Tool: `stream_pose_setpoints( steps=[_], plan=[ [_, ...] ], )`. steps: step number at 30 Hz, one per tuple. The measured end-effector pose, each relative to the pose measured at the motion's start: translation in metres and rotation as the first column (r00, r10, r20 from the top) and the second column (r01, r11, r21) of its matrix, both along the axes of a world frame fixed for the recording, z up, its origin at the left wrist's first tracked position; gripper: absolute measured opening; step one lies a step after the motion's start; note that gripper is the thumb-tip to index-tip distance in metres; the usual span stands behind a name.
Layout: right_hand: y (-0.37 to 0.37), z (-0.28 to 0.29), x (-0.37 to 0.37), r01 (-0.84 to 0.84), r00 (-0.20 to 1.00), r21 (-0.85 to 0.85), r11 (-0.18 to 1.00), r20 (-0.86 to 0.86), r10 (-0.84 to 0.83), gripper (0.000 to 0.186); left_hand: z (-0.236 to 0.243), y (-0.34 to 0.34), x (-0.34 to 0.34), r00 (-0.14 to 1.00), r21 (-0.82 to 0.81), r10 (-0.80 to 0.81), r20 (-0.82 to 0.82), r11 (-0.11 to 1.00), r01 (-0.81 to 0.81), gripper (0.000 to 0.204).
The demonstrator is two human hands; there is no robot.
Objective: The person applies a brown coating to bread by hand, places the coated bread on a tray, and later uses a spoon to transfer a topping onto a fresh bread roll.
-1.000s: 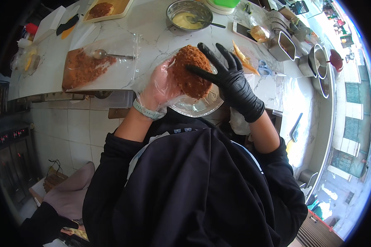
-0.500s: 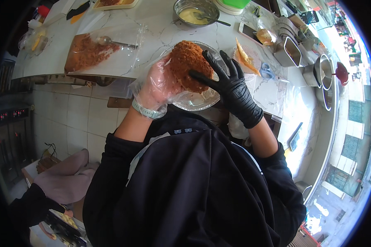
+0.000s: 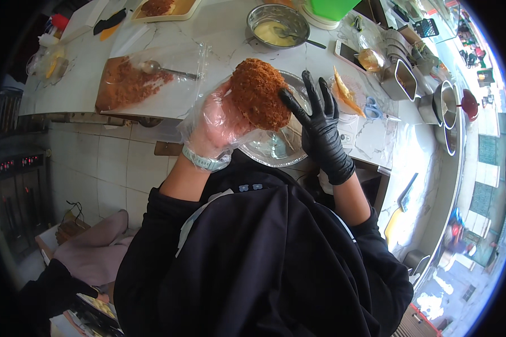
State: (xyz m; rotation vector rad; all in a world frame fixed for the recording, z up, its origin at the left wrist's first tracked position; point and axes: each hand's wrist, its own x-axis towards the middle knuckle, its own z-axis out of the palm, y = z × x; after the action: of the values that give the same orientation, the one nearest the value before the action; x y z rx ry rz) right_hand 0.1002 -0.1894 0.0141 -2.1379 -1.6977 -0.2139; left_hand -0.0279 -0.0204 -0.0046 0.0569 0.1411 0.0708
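Observation:
My left hand (image 3: 219,121), in a loose clear plastic glove, holds a round bun (image 3: 258,92) coated in reddish-brown floss. The bun is tilted up over a round foil tray (image 3: 272,154). At the bun's right edge, one finger of my black-gloved right hand (image 3: 323,126) touches the coating. Its other fingers are spread apart, and nothing shows between them. A clear bag of brown floss (image 3: 126,84) lies open to the left, with a metal spoon (image 3: 177,73) in it. Beyond the tray stands a metal bowl (image 3: 253,31) of pale yellow cream with a utensil inside.
A yellow-rimmed tray (image 3: 181,16) holds another coated bun at the back left. On the right lie a phone (image 3: 347,53), a folded pastry piece (image 3: 348,95), blue scissors (image 3: 372,106) and metal containers (image 3: 399,81). Another person's sleeve (image 3: 56,283) shows at lower left.
My right hand has drawn back to the right; its lower finger no longer lies across the front of the bun. The whole view has shifted slightly, with the counter things lower and further right.

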Motion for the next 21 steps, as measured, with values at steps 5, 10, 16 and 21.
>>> stream_pose_setpoints(
  steps=[5, 10, 16, 21],
  plan=[
    [0.026, 0.016, -0.019, 0.085, 0.99, 0.048, 0.995, 0.112, -0.09, 0.071, 0.018, 0.03, -0.004, 0.999, -0.007, -0.036, -0.011, 0.999, 0.036, 0.048],
    [0.066, 0.018, -0.034, 0.182, 0.983, 0.043, 0.982, -0.002, -0.182, 0.069, 0.021, 0.08, -0.003, 1.0, -0.017, 0.023, 0.019, 1.0, -0.022, 0.049],
    [0.102, 0.029, -0.051, 0.296, 0.953, 0.266, 0.917, -0.145, -0.266, 0.074, 0.027, 0.179, -0.001, 0.964, 0.172, 0.267, -0.016, 0.95, -0.26, 0.049],
    [0.114, 0.019, -0.067, 0.413, 0.907, 0.3, 0.86, -0.22, -0.358, 0.066, 0.048, 0.267, 0.025, 0.933, 0.413, 0.351, -0.083, 0.864, -0.289, 0.05]
  ],
)
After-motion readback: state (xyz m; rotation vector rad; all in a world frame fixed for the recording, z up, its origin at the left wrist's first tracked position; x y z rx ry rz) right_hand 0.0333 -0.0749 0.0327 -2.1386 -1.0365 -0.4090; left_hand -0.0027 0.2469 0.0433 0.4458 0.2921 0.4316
